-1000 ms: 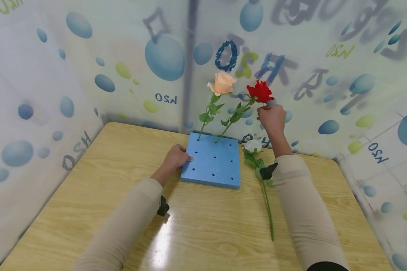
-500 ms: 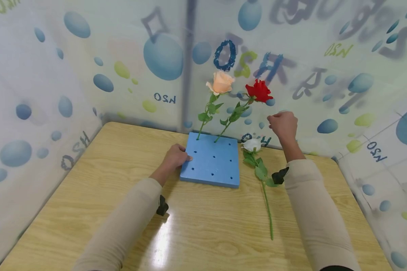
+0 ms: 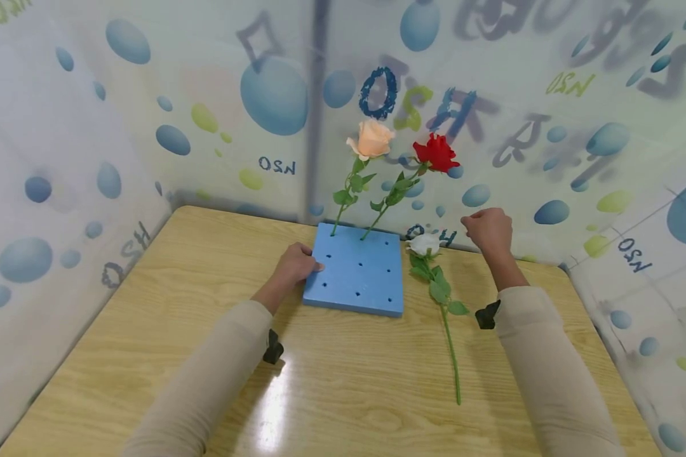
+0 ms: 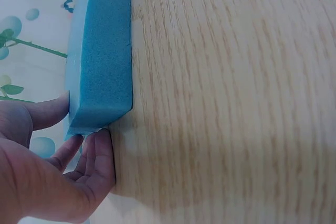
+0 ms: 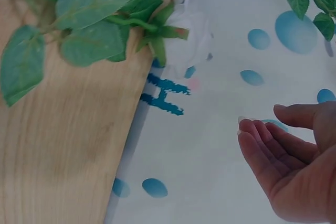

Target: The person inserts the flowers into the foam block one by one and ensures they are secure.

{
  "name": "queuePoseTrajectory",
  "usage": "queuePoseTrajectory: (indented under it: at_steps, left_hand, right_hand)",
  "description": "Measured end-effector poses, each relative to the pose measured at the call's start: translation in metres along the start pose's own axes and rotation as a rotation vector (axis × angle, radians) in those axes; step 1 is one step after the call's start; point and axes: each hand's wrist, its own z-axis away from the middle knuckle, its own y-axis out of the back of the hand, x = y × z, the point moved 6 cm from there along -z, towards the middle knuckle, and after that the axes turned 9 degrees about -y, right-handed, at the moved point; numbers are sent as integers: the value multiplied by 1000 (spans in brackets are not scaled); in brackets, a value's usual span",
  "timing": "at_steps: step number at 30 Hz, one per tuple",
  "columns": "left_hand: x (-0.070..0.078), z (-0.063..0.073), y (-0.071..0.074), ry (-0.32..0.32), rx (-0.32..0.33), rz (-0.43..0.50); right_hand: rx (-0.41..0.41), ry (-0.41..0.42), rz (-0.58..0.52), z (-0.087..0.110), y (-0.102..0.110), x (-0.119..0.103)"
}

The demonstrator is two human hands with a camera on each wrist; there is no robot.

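A blue foam block [image 3: 343, 279] with several small holes lies on the table. My left hand [image 3: 295, 264] grips its left edge, thumb on the top face and fingers at the side, as the left wrist view shows. A peach rose [image 3: 373, 139] and a red rose [image 3: 436, 153] stand with their stems in two holes along the back; the red one leans right. My right hand [image 3: 490, 231] is in the air right of the red rose, its fingers loosely curled around nothing. Below and left of that hand, a white rose [image 3: 425, 244] lies on the table, stem toward me.
The wooden table [image 3: 206, 266] meets a patterned backdrop [image 3: 206, 95] at the back and sides. Black devices sit at both wrists, the right one [image 3: 488, 315] close to the white rose's leaf.
My right hand has come away from just under the red rose's head, moving right and down. The red rose stays leaning in its hole. My left hand has stayed on the block.
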Motion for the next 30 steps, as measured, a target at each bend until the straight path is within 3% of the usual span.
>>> queuePoseTrajectory:
  at_steps: [14, 22, 30]
  left_hand:
    - [2, 0, 1, -13, 3, -13]
    - [-1, 0, 0, -7, -9, -11]
    - [2, 1, 2, -12, 0, -18]
  right_hand:
    - [-88, -10, 110, 10, -21, 32]
    - [-210, -7, 193, 17, -40, 45]
    - [-307, 12, 208, 23, -54, 53]
